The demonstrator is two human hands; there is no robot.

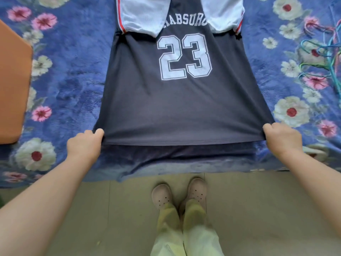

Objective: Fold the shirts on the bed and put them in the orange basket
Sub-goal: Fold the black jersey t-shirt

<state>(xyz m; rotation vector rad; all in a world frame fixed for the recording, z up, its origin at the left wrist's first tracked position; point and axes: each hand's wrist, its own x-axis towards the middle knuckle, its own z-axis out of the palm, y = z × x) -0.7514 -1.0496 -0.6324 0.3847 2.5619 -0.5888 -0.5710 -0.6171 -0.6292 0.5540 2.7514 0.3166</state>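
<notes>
A dark grey jersey (177,100) with a white number 23 lies spread on the bed, its hem toward me. My left hand (84,143) grips the hem's left corner. My right hand (282,137) grips the right corner. The hem is lifted slightly and stretched taut between both hands. White sleeves with red trim (144,13) are folded over the jersey's upper part. The orange basket (13,85) stands on the bed at the far left, only partly in view.
A blue floral blanket (70,74) covers the bed. Several coloured hangers (324,50) lie at the right edge. The bed's near edge runs above the tiled floor (258,209), where my feet stand.
</notes>
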